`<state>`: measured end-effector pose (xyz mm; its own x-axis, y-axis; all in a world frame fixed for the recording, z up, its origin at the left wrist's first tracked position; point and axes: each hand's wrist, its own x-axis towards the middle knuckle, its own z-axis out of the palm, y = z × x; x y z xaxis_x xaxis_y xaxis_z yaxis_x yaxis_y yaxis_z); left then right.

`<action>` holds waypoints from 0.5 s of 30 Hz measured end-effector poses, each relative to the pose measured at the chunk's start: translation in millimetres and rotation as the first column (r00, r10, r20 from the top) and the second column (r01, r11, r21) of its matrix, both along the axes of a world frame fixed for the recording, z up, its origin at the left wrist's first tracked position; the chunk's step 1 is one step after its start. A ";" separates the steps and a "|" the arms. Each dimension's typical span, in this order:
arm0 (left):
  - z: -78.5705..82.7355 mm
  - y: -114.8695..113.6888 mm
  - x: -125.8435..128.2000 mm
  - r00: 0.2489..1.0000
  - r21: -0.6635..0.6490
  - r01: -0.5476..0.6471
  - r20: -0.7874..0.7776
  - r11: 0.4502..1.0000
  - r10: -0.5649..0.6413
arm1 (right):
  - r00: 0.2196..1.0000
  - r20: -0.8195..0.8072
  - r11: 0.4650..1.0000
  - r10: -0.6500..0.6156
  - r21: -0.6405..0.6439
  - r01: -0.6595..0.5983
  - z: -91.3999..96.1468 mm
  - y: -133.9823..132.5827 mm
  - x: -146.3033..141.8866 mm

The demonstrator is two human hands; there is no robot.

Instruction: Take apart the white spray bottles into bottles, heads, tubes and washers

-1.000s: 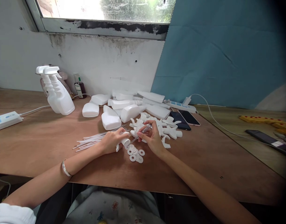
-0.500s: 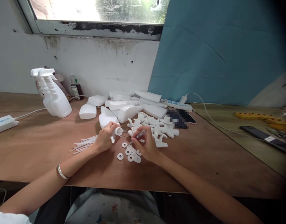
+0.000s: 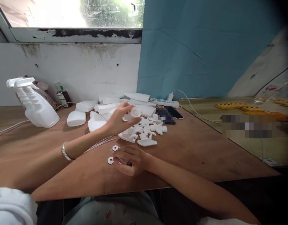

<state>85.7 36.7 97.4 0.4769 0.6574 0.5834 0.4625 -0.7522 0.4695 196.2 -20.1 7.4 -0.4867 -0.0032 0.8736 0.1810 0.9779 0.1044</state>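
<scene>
My left hand (image 3: 120, 119) is over the far side of the pile, its fingers and thumb around a white spray trigger head (image 3: 136, 112) whose round collar faces me. Lower down, my right hand (image 3: 131, 159) is closed around a slim tool with a clear handle and a dark end (image 3: 129, 163). The tool's thin tip points left, close to flat white washers (image 3: 110, 160). More washers are partly covered by that hand. Loose white spray trigger heads (image 3: 147, 142) lie heaped just beyond it. Thin white tubes (image 3: 100, 144) lie under my left forearm.
White bottles (image 3: 76, 117) lie behind the heap. Two spray bottles with heads (image 3: 42, 107) stand at left, near a dark glass bottle (image 3: 63, 97). A power strip (image 3: 166, 102) and a phone (image 3: 174, 112) lie at back right, with a cable (image 3: 200, 109) running right.
My left hand has moved up and right with the spray trigger head, over the pile. My right hand has lowered towards me over the washers, tool still in it. The view has turned right.
</scene>
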 end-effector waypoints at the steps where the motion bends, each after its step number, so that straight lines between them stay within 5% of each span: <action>1: 1.2 -0.2 14.6 0.994 -0.004 0.098 -0.041 0.995 -0.098 | 1.000 -0.002 1.000 -0.016 -0.010 0.016 -0.4 -0.8 1.0; 5: -5.0 4.9 69.5 0.939 -0.101 0.280 -0.176 0.955 -0.294 | 0.992 0.059 0.993 -0.111 -0.021 0.112 -7.3 0.0 3.9; 10: -21.7 15.1 117.9 0.883 -0.201 0.225 -0.371 0.953 -0.287 | 0.989 0.127 0.995 -0.080 -0.052 0.087 -9.8 3.6 5.8; 15: -43.9 29.3 139.5 0.812 -0.194 0.169 -0.529 0.966 -0.248 | 0.999 0.049 1.000 -0.021 0.016 0.020 -8.2 7.4 4.2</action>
<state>225.2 66.0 53.5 0.8242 0.5569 0.1027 0.5110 -0.8096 0.2889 200.3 -12.7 -0.8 -0.5291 -0.0064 0.8486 0.1955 0.9722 0.1292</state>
